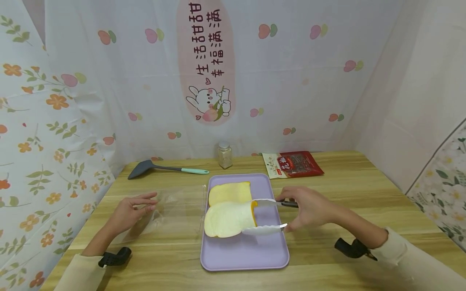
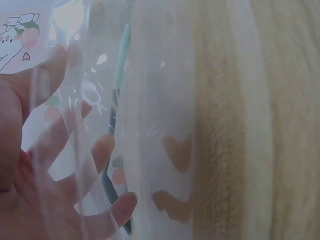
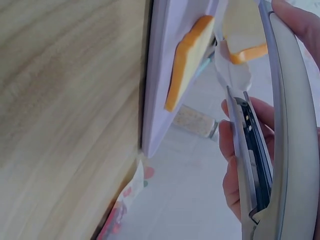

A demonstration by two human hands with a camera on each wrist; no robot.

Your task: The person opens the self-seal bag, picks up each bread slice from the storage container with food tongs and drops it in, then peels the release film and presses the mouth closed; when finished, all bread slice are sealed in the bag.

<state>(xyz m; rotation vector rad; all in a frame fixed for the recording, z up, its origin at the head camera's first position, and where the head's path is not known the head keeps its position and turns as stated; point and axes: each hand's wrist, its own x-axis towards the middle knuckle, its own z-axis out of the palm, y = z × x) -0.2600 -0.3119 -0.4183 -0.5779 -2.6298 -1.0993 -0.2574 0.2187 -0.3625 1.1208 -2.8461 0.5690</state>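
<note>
My right hand (image 1: 314,207) holds a pair of tongs (image 1: 263,230), silver with dark inner handles. Between the white tong heads is the near end of a bread slice (image 1: 227,220), raised over a lilac tray (image 1: 245,256). A second bread slice (image 1: 229,191) lies flat on the tray behind it. In the right wrist view, the thumb and fingers lie on opposite tong arms. My left hand (image 1: 128,213) is at a clear plastic bag (image 1: 182,208) left of the tray. In the left wrist view its spread fingers (image 2: 102,155) show through the film.
A dark-headed spatula (image 1: 171,167) with a mint handle lies at the back left. Behind the tray stands a small glass jar (image 1: 225,155). A red and white spice packet (image 1: 293,164) lies at the back right. Patterned curtains (image 1: 153,81) border the wooden table.
</note>
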